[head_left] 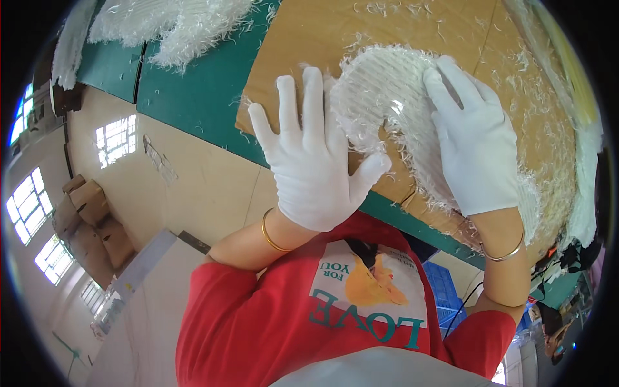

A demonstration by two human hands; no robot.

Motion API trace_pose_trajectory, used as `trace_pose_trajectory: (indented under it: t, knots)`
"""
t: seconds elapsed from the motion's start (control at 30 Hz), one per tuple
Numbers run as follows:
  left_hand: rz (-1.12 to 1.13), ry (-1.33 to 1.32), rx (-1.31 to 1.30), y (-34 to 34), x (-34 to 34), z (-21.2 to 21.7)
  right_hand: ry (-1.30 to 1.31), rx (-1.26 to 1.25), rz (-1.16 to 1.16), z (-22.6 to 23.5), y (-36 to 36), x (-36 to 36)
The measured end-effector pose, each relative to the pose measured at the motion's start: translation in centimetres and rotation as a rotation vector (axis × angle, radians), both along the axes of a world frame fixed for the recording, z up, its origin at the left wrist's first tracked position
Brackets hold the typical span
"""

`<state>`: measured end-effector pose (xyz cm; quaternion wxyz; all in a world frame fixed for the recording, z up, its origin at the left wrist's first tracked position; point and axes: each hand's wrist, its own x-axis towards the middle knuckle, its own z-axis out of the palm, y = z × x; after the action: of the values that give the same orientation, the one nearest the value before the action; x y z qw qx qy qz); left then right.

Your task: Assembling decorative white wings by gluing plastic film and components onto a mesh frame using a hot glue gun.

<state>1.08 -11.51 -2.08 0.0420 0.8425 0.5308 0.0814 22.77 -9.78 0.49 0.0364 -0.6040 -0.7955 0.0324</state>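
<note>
Both my hands wear white gloves. My left hand (316, 155) lies flat with fingers spread on the left edge of a white, curved, fringed mesh piece (393, 97). My right hand (474, 145) presses palm-down on the right part of the same piece, fingers together. The mesh piece rests on a brown cardboard sheet (309, 45) that covers a green table (193, 90). Neither hand grips anything; both rest on the piece. A gold bangle sits on each wrist.
A heap of white fibrous material (174, 26) lies on the green table at the upper left. Loose white fibres litter the cardboard. More white material (583, 193) hangs at the right edge. Cardboard boxes (90, 219) stand on the floor at left; a blue crate (448, 290) sits under the table.
</note>
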Motion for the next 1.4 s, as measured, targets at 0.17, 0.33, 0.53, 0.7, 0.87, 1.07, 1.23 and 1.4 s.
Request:
trace_pose_trajectory:
  t: [0.17, 0.33, 0.53, 0.7, 0.87, 1.07, 1.23, 1.4]
  knots:
    - [0.062, -0.159, 0.085, -0.9, 0.0, -1.1, 0.002, 0.015, 0.026, -0.5, -0.1, 0.4]
    - [0.195, -0.139, -0.007, -1.5, 1.0, -0.6, 0.021, 0.007, 0.030, -0.2, 0.0, 0.5]
    - [0.168, -0.115, 0.017, -2.4, -0.1, -1.0, 0.238, 0.033, 0.382, 1.8, 2.7, -0.6]
    - [0.153, -0.104, -0.053, -2.3, 0.1, -0.1, 0.078, -0.081, 0.457, 0.2, 4.7, -1.4]
    - [0.139, -0.132, -0.098, -1.8, 0.7, 0.8, 0.106, -0.117, 0.426, 0.2, 4.6, -1.2]
    - [-0.052, -0.120, -0.165, -0.7, 1.0, 2.2, 0.067, -0.079, 0.499, 0.6, 4.4, -0.8]
    - [-0.386, -0.558, -0.302, 0.6, -3.1, 1.8, 0.149, -0.257, 0.409, 0.8, 5.0, -0.9]
    - [-0.360, -0.456, 0.080, 2.8, -3.9, 0.9, 0.264, -0.223, 0.409, 2.1, 3.8, -1.1]
